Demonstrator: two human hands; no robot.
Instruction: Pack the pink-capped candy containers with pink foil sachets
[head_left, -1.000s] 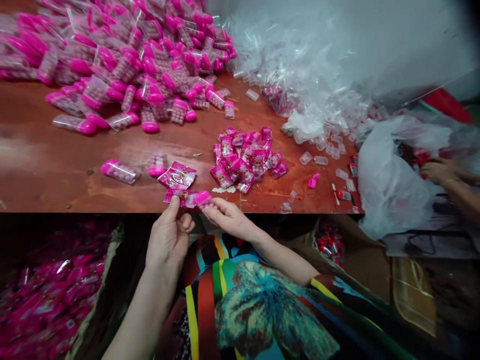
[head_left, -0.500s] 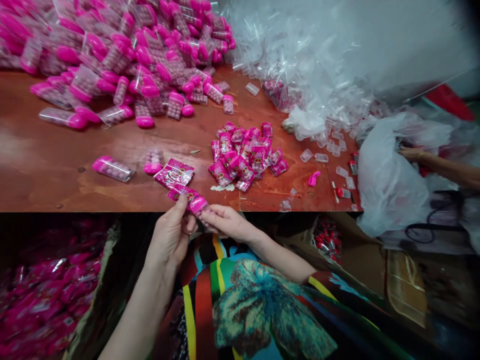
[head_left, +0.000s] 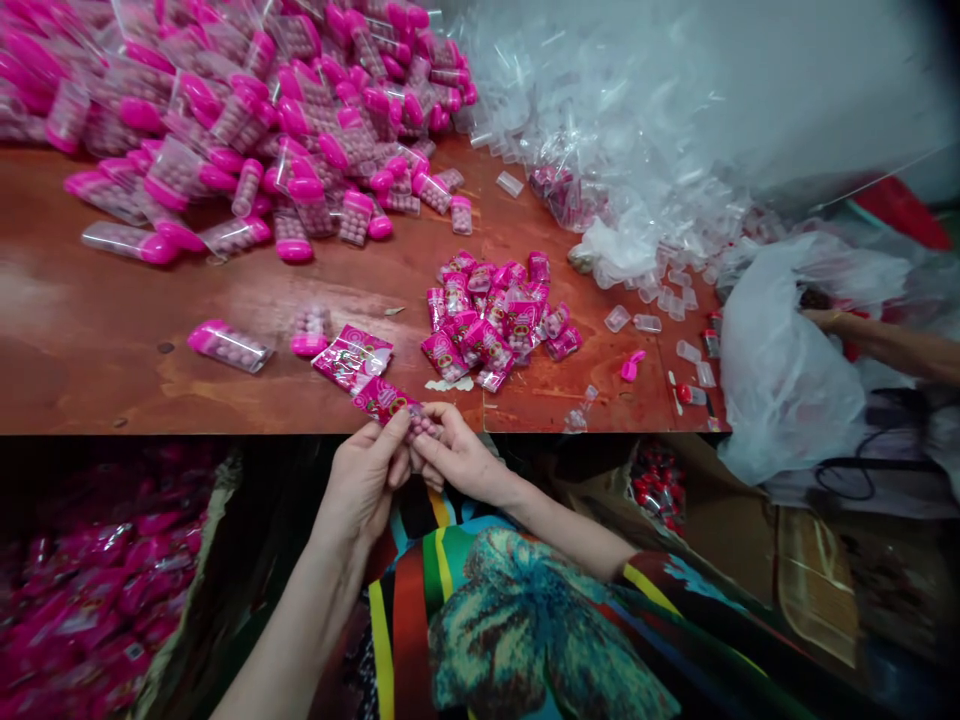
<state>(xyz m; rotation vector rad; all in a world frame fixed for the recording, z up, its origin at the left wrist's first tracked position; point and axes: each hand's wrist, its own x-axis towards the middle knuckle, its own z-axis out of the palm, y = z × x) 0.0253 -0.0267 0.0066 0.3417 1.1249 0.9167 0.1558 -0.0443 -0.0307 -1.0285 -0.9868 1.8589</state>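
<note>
left hand [head_left: 366,482] pinches pink sachet [head_left: 384,398] at its near end | right hand [head_left: 459,462] pinches bead capsule [head_left: 421,427] at sachet mouth | sachet over near edge of table [head_left: 90,330], just far of both hands | long axis far-left to near-right | 2 hands equally close, fingertips almost meeting

A small packing workshop — a wooden table [head_left: 90,340] heaped with pink-capped tubes [head_left: 225,100]; clear plastic bags [head_left: 637,120] piled beside. A carton [head_left: 196,570] of pink packs [head_left: 75,590] stands underneath.

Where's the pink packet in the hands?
Head view, centre: the pink packet is pinched between left hand and right hand at the wooden table's near edge.
</note>
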